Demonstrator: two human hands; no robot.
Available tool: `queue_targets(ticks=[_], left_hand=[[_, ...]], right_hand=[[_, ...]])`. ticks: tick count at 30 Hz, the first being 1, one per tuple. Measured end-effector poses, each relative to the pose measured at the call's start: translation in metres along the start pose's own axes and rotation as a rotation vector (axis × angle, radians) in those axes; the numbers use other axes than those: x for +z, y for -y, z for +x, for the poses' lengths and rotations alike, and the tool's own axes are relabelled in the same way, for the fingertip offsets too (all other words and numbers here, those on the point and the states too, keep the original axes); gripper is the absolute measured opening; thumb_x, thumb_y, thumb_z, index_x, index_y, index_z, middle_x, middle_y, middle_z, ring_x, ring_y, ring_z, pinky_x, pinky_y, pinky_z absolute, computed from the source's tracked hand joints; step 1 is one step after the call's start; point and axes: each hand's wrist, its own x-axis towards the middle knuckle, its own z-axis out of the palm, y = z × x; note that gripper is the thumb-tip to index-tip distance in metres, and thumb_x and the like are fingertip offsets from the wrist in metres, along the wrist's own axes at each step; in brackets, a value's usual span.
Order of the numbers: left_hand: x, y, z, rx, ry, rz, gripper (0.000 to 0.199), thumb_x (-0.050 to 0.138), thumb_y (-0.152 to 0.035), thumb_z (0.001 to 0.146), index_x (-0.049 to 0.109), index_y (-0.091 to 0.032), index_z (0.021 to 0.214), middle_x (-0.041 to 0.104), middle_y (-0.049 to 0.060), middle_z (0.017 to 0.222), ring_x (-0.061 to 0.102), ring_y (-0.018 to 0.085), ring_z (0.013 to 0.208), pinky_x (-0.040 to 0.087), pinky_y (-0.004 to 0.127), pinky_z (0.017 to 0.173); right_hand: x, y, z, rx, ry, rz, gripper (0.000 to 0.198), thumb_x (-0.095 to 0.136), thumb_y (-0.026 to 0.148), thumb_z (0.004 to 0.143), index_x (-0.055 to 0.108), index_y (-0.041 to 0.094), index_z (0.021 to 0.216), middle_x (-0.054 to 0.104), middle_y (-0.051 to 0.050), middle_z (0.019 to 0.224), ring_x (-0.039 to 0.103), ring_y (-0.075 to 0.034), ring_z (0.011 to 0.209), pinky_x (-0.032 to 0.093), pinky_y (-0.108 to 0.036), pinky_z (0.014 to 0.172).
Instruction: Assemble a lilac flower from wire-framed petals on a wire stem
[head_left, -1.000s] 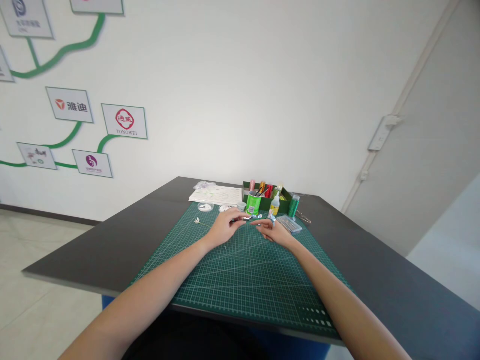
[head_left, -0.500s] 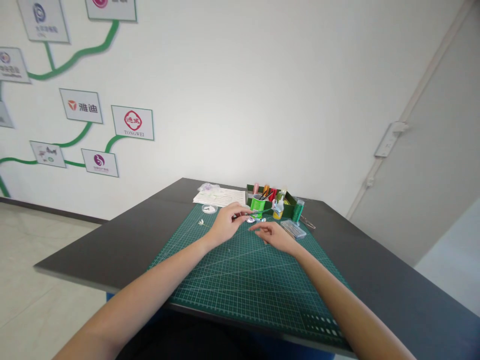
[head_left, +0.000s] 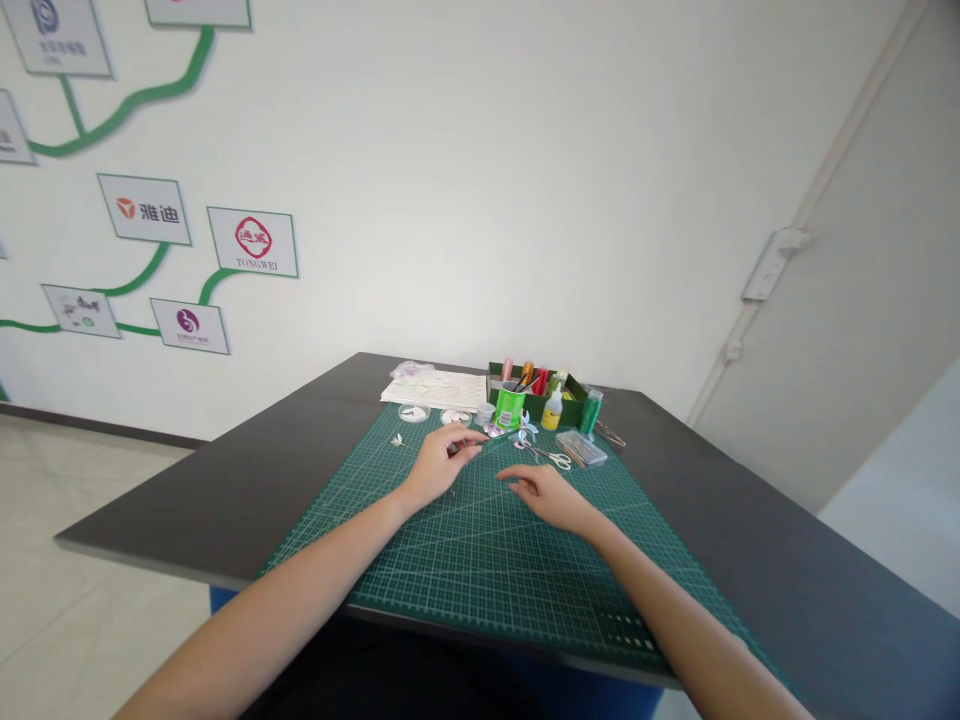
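My left hand (head_left: 441, 458) is closed in a pinch over the middle of the green cutting mat (head_left: 465, 560). Between its fingertips is a thin green flower stem (head_left: 495, 438), pointing right. A pale blue and white flower (head_left: 527, 424) shows at the stem's far end. To the right, my right hand (head_left: 546, 492) hovers low over the mat, index finger stretched out and the other fingers loosely bent; I see nothing in it. White-handled scissors (head_left: 559, 460) lie just beyond the right hand. Left of my left hand rests a small white flower piece (head_left: 397, 440).
Behind the hands stand a green can (head_left: 510, 408) with tools, a yellow glue bottle (head_left: 552, 411) and a dark green box (head_left: 571, 412) of thread spools. Small round dishes (head_left: 414, 413), white sheets (head_left: 435, 389), a clear plastic case (head_left: 582, 448) and a green glitter tube (head_left: 591, 412) are nearby.
My left hand has drawn back toward me and left with the flower stem, away from the glue bottle. My right hand has dropped slightly. The scissors now show.
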Motion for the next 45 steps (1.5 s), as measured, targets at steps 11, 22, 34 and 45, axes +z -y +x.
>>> queue_targets(ticks=[11, 22, 34, 45], left_hand=[[-0.001, 0.002, -0.001, -0.020, -0.018, -0.051, 0.017, 0.063, -0.024, 0.084, 0.075, -0.017, 0.095, 0.062, 0.004, 0.081, 0.056, 0.014, 0.069, 0.043, 0.025, 0.062], [0.001, 0.014, 0.001, -0.161, -0.053, -0.227, 0.026, 0.069, -0.031, 0.078, 0.074, -0.014, 0.097, 0.058, 0.001, 0.068, 0.049, 0.010, 0.054, 0.038, 0.022, 0.051], [0.002, 0.015, 0.002, -0.329, -0.122, -0.412, 0.038, 0.077, -0.033, 0.068, 0.074, -0.011, 0.099, 0.060, 0.001, 0.065, 0.048, 0.008, 0.053, 0.031, 0.020, 0.045], [-0.002, 0.020, 0.005, -0.361, -0.190, -0.477, 0.044, 0.082, -0.034, 0.062, 0.074, -0.010, 0.097, 0.058, -0.001, 0.059, 0.048, 0.008, 0.052, 0.031, 0.019, 0.044]], right_hand=[[0.002, 0.002, -0.003, -0.062, 0.039, -0.023, 0.032, 0.048, 0.020, 0.091, 0.073, 0.018, 0.110, 0.052, 0.002, 0.057, 0.044, -0.012, 0.054, 0.032, -0.023, 0.057], [-0.010, -0.009, -0.006, -0.058, -0.005, -0.094, 0.032, 0.047, 0.023, 0.093, 0.072, 0.019, 0.111, 0.069, -0.004, 0.075, 0.053, -0.015, 0.060, 0.036, -0.025, 0.060], [-0.012, -0.008, -0.006, -0.061, 0.030, -0.092, 0.030, 0.047, 0.023, 0.093, 0.071, 0.019, 0.110, 0.068, -0.003, 0.075, 0.052, -0.014, 0.059, 0.034, -0.025, 0.059], [-0.021, -0.016, -0.008, -0.035, -0.012, -0.128, 0.031, 0.046, 0.024, 0.094, 0.072, 0.019, 0.110, 0.067, -0.003, 0.072, 0.052, -0.015, 0.059, 0.034, -0.026, 0.061]])
